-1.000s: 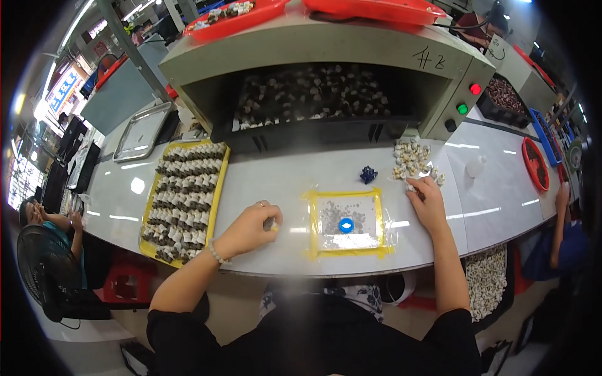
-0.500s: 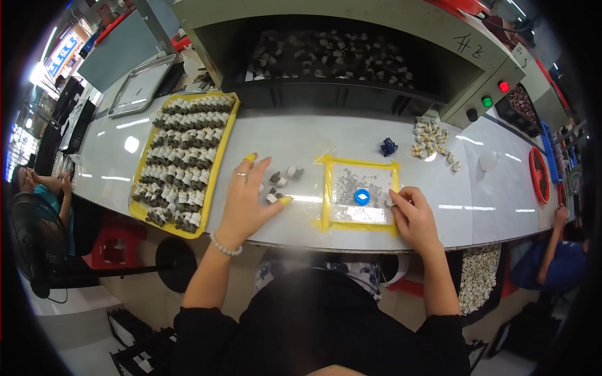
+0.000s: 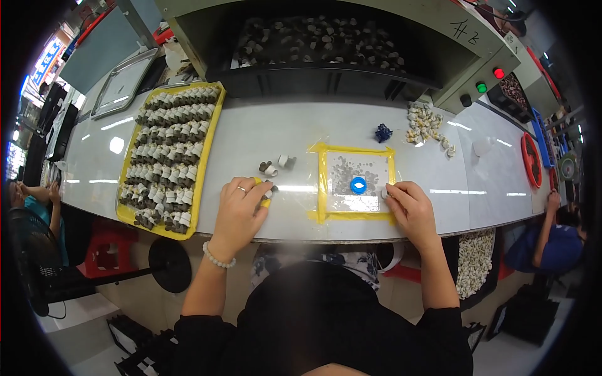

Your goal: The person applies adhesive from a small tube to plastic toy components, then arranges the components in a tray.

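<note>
My left hand (image 3: 237, 213) is low over the table, its thumb and fingers closing round a small white-and-dark-grey cylindrical part (image 3: 273, 187), mostly covered by the fingertips. Just beyond it lie a similar part with a dark end (image 3: 269, 169) and another white-and-grey part (image 3: 286, 161). My right hand (image 3: 414, 212) pinches a small pale piece (image 3: 384, 194) at the right edge of a yellow-taped rectangle (image 3: 323, 182). Within that rectangle are grey round smudges and a blue round cap-like thing (image 3: 358, 185) with a white centre.
A yellow tray (image 3: 205, 147) with rows of white-and-grey parts stands at left. Small white pieces (image 3: 424, 124) and a dark blue spiky lump (image 3: 383, 132) lie beyond the rectangle. A machine with a black bin (image 3: 276, 83) borders the back. Other people sit at both sides.
My left hand has moved down and its spread fingers have closed round one of the small parts. My right hand stays at the rectangle's edge, still pinching. The whole view has shifted slightly.
</note>
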The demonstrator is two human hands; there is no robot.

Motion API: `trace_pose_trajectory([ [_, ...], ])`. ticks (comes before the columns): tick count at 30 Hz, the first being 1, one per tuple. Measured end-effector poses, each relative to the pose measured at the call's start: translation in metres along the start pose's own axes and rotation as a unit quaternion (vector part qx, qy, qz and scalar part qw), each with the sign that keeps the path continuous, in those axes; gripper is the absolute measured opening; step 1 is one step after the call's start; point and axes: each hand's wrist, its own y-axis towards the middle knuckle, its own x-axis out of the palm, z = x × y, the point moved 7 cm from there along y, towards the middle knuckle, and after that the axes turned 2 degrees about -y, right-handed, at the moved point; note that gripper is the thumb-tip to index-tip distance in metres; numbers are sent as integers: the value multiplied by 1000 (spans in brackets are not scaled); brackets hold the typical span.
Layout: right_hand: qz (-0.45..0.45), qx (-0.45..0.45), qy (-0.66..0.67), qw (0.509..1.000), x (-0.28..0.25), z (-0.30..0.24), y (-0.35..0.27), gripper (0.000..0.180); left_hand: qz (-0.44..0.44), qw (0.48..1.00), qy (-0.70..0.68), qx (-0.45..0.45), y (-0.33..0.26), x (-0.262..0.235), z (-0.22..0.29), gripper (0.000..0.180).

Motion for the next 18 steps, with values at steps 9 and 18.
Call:
trace_pose_trajectory([
  [9, -18, 37, -9, 999, -3, 5, -1, 21, 88, 991, -33, -97, -12, -20, -2, 42],
  [18, -30, 1, 82, 996, 9, -10, 22, 20, 75, 997, -26, 4, -14, -16, -12, 32],
])
